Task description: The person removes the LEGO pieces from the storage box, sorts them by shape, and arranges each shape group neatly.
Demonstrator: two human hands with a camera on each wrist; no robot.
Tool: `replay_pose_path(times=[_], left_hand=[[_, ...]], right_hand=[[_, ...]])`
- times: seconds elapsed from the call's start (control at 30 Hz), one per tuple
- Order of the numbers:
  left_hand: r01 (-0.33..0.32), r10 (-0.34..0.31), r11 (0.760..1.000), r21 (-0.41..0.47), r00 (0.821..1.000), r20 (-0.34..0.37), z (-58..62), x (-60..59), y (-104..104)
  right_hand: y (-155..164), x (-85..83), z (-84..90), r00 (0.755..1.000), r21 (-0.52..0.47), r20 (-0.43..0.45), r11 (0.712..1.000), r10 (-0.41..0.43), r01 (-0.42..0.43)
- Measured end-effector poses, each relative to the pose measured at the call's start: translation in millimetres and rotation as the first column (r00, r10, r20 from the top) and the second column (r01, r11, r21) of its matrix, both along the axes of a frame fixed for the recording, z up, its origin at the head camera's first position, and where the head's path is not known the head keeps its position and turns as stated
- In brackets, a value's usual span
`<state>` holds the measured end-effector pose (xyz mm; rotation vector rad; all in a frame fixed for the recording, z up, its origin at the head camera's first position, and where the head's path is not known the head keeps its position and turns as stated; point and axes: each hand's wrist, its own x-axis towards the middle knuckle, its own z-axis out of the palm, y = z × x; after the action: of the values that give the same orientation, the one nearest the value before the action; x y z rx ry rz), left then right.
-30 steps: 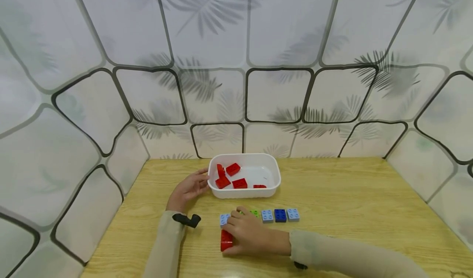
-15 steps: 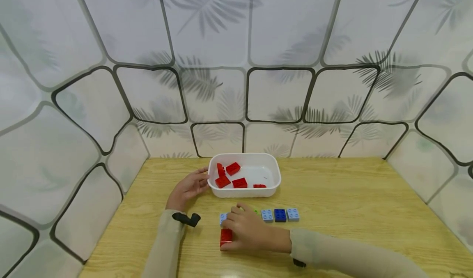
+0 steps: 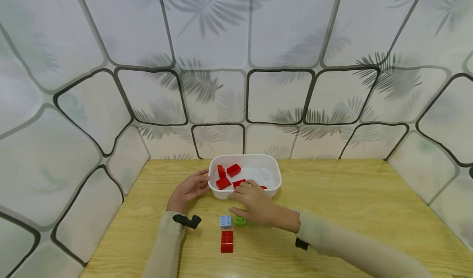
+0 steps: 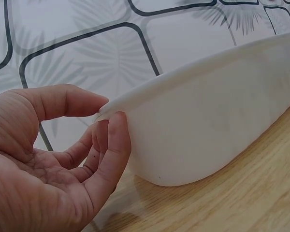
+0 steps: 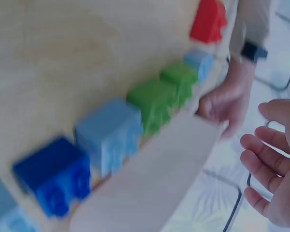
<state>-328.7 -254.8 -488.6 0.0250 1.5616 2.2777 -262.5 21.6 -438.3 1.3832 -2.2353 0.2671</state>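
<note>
My left hand (image 3: pixel 187 191) holds the left end of a white plastic tray (image 3: pixel 242 158); in the left wrist view its fingertips (image 4: pixel 118 123) meet the rim and outer wall. My right hand (image 3: pixel 256 206), holding nothing, hovers over the near edge of the tray, fingers loosely spread. Several red toy bricks (image 3: pixel 233 170) lie inside, one partly behind that hand. In front stands a red brick with a rounded end (image 3: pixel 227 242), just nearer than a light blue brick (image 3: pixel 226 221). A green brick (image 3: pixel 240 221) sits to its right.
Under the right hand runs a row of bricks, mostly hidden in the head view. The right wrist view, blurred, shows a second green brick (image 5: pixel 152 99), another light blue brick (image 5: pixel 110 126) and a dark blue brick (image 5: pixel 53 166). A patterned curtain (image 3: pixel 281 97) surrounds the wooden table (image 3: pixel 332 196).
My right hand has let go of the rounded red brick and moved up and right to the tray's near side. The red brick stays on the table. My left hand has not moved.
</note>
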Motion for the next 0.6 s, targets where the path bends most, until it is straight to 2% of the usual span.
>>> replay_pose_path(times=[0.17, 0.23, 0.4, 0.53, 0.6], left_hand=[[-0.008, 0.008, 1.000, 0.024, 1.000, 0.019, 2.1, -0.9, 0], [-0.010, 0.009, 0.999, 0.037, 1.000, 0.029, 2.7, -1.3, 0], [-0.027, 0.025, 0.999, 0.046, 0.999, 0.034, 2.9, -1.0, 0], [0.008, -0.007, 0.999, 0.040, 1.000, -0.004, -1.5, -2.1, -1], [0.019, -0.019, 0.998, 0.054, 1.000, -0.002, -0.6, -1.2, 0]], right_hand=[[10, -25.7, 12.2, 0.998, -0.056, -0.064, 0.998, -0.011, 0.007], [15, -36.1, 16.5, 0.998, -0.049, -0.055, 0.999, -0.004, 0.001], [22, -63.3, 20.0, 0.999, 0.064, -0.050, 0.998, 0.013, -0.010], [24, -78.0, 19.1, 0.999, 0.164, -0.027, 0.986, 0.032, -0.027], [24, -81.5, 19.3, 0.999, 0.197, 0.009, 0.980, 0.036, -0.037]])
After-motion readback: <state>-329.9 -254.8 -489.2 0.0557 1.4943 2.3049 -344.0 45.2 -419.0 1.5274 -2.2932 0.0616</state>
